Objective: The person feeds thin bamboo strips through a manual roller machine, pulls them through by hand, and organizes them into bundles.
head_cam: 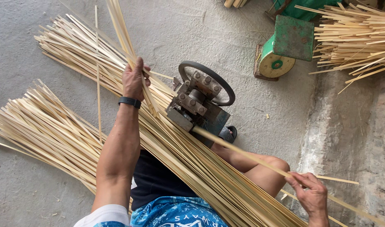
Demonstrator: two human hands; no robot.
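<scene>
Soft, even daylight, bright; shadows faint under the bamboo strips; sharp throughout, slight wide-angle bending at edges.

Grey concrete floor, green weighing scale

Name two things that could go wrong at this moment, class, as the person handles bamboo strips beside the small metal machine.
1. The right hand pinches a thin strip coming out of the machine; its edges might cut or splinter bare fingers if it slides.
2. The left hand grips a few strips close to the machine's wheel, so fingers could stray toward its metal parts.
</scene>
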